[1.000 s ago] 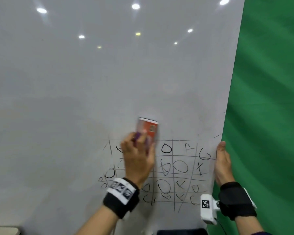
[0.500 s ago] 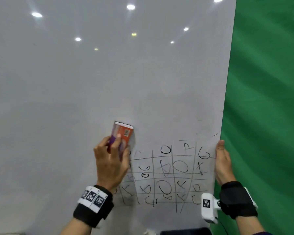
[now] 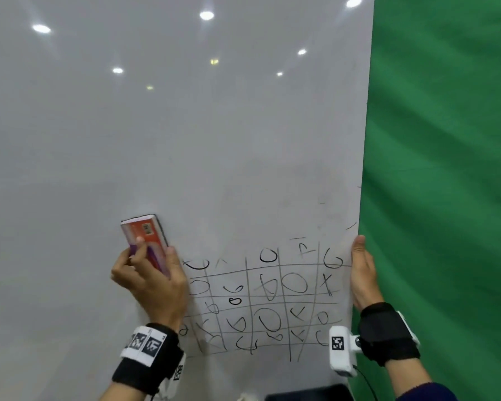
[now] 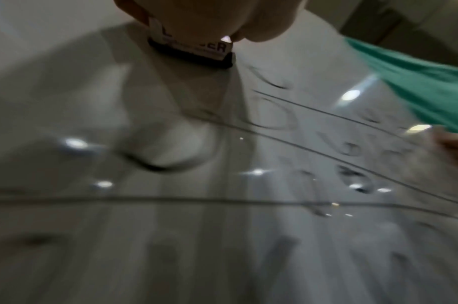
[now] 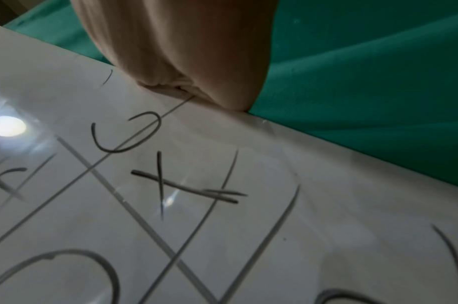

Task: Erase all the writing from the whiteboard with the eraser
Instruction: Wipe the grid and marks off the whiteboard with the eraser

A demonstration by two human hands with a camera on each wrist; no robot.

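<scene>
The whiteboard (image 3: 185,140) stands upright and fills most of the head view. A black marker grid of O and X marks (image 3: 272,299) covers its lower right. My left hand (image 3: 154,256) grips the orange and purple eraser (image 3: 143,233), tilted and just left of the grid's top left corner. In the left wrist view the eraser's (image 4: 194,49) dark felt lies against the board. My right hand (image 3: 360,264) grips the board's right edge, thumb on the front and fingers hidden behind. The right wrist view shows the hand (image 5: 183,51) at that edge, above an X mark (image 5: 170,183).
A green cloth backdrop (image 3: 446,169) hangs right of and behind the board. A dark object (image 3: 307,395) sits at the bottom edge below the board. Ceiling lights reflect on the board's upper part, which carries no writing.
My left hand has swept the eraser leftward from above the grid to its left side, wiping the grid's upper left lines. The right hand has stayed on the board's edge.
</scene>
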